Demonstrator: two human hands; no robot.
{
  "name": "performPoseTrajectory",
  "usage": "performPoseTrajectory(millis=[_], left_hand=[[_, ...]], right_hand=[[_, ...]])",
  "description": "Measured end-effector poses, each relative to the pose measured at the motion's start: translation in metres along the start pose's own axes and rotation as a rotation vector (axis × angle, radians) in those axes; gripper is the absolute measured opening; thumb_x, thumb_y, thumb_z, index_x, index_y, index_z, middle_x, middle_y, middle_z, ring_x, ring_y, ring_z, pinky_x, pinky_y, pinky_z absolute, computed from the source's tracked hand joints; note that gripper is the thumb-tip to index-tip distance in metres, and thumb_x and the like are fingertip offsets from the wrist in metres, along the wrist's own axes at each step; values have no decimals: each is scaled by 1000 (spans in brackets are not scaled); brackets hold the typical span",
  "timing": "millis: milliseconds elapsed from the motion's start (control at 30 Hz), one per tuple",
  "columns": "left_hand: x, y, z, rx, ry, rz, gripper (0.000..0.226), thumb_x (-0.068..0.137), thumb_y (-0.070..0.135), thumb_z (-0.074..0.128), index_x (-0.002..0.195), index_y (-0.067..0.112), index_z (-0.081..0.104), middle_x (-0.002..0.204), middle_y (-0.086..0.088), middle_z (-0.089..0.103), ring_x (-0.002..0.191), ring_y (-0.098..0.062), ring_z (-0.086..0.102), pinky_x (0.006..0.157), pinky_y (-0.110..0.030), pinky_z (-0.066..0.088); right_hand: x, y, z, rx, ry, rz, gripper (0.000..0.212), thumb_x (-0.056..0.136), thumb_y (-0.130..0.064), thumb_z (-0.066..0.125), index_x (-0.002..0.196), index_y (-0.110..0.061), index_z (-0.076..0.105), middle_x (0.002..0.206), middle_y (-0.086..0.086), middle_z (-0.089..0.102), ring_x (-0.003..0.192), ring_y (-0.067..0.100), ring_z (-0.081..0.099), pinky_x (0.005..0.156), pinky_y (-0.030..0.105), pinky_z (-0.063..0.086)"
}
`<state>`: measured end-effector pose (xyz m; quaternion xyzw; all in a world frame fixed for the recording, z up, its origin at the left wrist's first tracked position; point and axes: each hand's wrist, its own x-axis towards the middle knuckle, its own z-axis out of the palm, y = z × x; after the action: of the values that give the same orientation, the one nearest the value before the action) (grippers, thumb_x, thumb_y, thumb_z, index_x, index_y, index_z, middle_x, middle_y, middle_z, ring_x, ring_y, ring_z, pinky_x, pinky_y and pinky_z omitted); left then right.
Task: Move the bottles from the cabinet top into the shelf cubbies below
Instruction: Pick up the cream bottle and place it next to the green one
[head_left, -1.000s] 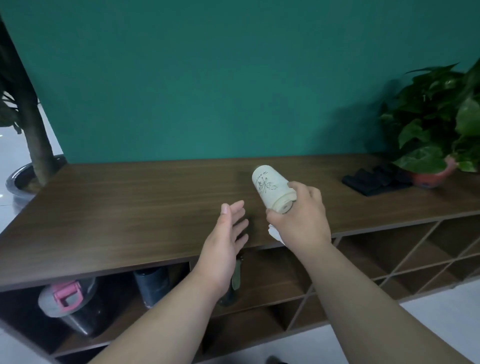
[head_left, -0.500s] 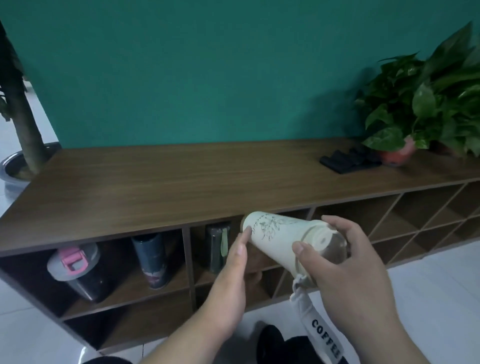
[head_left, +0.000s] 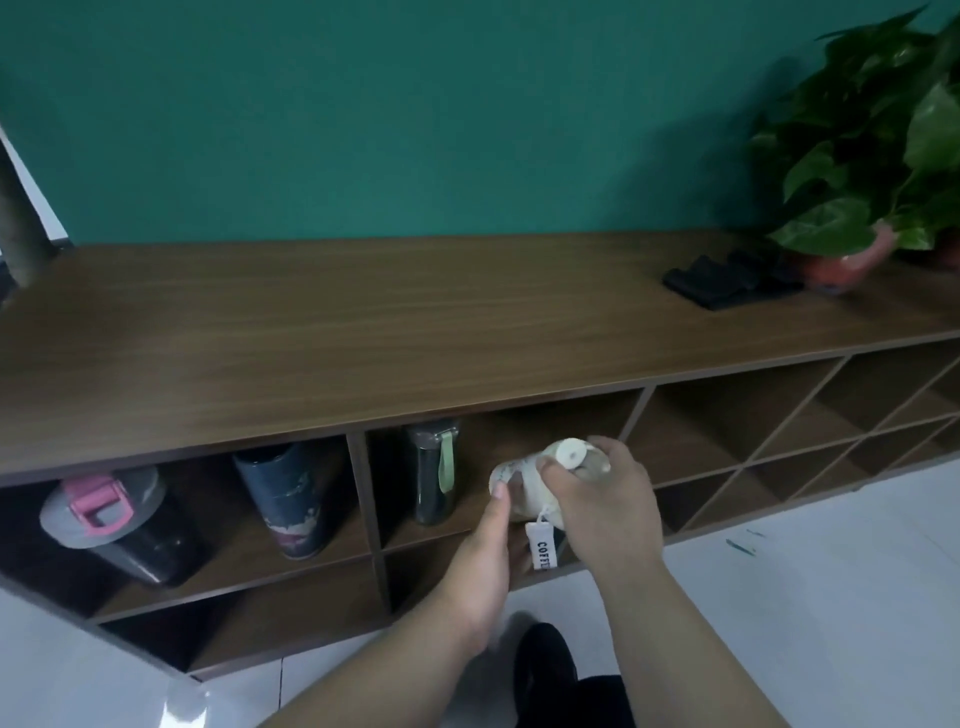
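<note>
Now both hands set the cream bottle (head_left: 524, 486) into a shelf cubby (head_left: 545, 426) below the cabinet top (head_left: 363, 322).

Largest first: the cabinet top carries no bottles, so this looks like the last one. Three bottles already stand left of the fingers. The right hand (head_left: 602, 499) wraps its fingers over the cap end to steer; the left hand (head_left: 483, 556) presses fingertips against the body, steadying it beside the dark bottle (head_left: 434, 475). Its strap tag (head_left: 540, 545) hangs below the fingers.
</note>
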<state>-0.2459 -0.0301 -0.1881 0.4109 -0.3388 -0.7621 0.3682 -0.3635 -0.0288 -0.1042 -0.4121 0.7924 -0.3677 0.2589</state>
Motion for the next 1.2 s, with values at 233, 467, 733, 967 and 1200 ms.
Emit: performPoseTrajectory(millis=[233, 467, 733, 967, 1200], left_hand=[[60, -6, -16, -36, 62, 12, 91, 63, 94, 52, 137, 41, 60, 136, 4, 71, 129, -18, 64, 119, -47, 39], [85, -5, -17, -50, 93, -5, 62, 82, 81, 39, 125, 44, 64, 125, 11, 76, 122, -16, 69, 119, -49, 39], [97, 1, -14, -20, 115, -3, 70, 72, 84, 44, 124, 44, 68, 126, 5, 76, 123, -19, 68, 116, -50, 43], [98, 17, -13, 26, 155, -51, 65, 74, 87, 36, 112, 46, 69, 114, 15, 79, 121, -17, 69, 102, -36, 49], [89, 21, -3, 28, 190, -13, 49, 90, 79, 28, 105, 49, 64, 111, 23, 67, 117, -5, 59, 122, -40, 29]], right_hand=[[55, -5, 35, -102, 1, -12, 60, 69, -62, 69, 122, -35, 61, 117, -4, 45, 102, 22, 61, 89, 47, 56], [83, -1, 51, -174, -10, -1, 50, 68, -60, 70, 105, -28, 62, 107, -2, 48, 107, 27, 58, 93, 45, 51], [88, 6, 62, -43, 22, -13, 83, 63, -70, 76, 130, -23, 59, 123, -3, 54, 123, 25, 54, 103, 48, 48], [83, 27, 67, 199, -129, -19, 80, 57, -52, 81, 131, -44, 54, 128, -13, 64, 120, 7, 61, 99, 44, 55], [83, 38, 59, 341, -274, -23, 88, 70, -17, 70, 151, -33, 42, 139, -13, 64, 131, 8, 58, 113, 42, 45]])
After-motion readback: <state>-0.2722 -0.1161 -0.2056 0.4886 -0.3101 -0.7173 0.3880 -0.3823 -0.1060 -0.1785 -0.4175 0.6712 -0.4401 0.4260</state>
